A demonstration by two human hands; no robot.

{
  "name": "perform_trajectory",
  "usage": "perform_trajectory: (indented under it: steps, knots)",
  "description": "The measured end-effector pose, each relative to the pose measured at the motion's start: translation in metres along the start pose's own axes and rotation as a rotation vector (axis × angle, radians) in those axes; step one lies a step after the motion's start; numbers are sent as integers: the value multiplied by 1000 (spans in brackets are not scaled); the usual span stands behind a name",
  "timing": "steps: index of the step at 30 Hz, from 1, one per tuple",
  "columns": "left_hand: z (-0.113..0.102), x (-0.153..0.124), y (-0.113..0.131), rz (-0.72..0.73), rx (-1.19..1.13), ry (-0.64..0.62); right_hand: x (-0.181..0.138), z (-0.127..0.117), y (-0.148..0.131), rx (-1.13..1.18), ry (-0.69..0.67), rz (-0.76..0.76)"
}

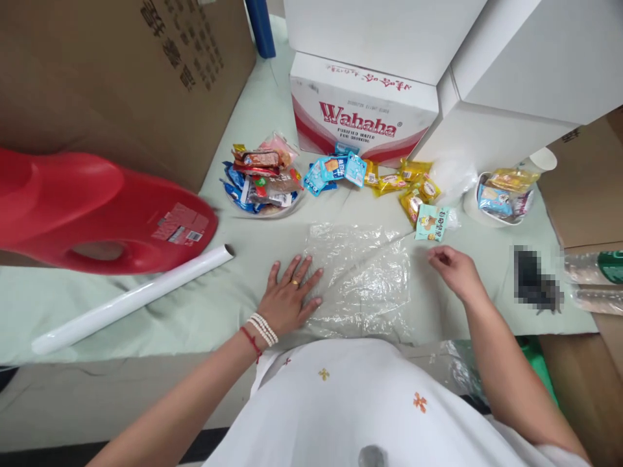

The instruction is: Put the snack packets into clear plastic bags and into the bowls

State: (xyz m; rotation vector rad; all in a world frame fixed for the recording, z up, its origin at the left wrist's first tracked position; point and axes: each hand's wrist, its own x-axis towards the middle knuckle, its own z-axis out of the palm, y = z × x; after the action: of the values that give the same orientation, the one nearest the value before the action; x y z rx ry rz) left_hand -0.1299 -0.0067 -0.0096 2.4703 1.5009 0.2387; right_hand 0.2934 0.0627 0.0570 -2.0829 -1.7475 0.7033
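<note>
A clear plastic bag (363, 279) lies spread and wrinkled on the pale green cloth in front of me. My left hand (288, 295) is flat and open, fingers spread, at the bag's left edge. To the right of the bag, my right hand (455, 269) hovers near the cloth with its fingers curled together; nothing shows in them. Just beyond it is a light green snack packet (431, 222). Yellow packets (413, 178) and blue snack packets (335, 168) form a row behind the bag. Wrapped snacks fill a round dish (263, 212) at the back left.
A white bowl (489, 214) with packets stands at the right, near a paper cup (542, 159). On the left are a red jug (146, 188) and a white roll (131, 298). A Wahaha carton (363, 107) and a large brown box (111, 78) border the back.
</note>
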Motion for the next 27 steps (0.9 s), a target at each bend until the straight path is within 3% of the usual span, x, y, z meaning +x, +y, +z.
perform_trajectory:
  steps: [2,7,11,14,17,20,24,27]
  knots:
    - [0,0,0,8,2,5,45,0,-30,-225,-4,-158]
    - [0,1,1,20,-24,16,156,31,-107,-460,23,-273]
    - [0,0,1,5,-36,23,179,47,-132,-717,-94,-261]
    - [0,-1,2,0,-33,25,152,35,-124,-740,-24,-241]
    - [0,-1,2,3,-35,22,103,10,-110,-687,67,-203]
    - [1,0,0,10,-44,15,44,-4,-105,-574,-9,-248]
    - [0,-3,-4,12,-71,37,-17,23,-121,-447,-221,-388]
    - [-5,-14,-4,-7,-68,177,-36,60,-132,-453,-354,-421]
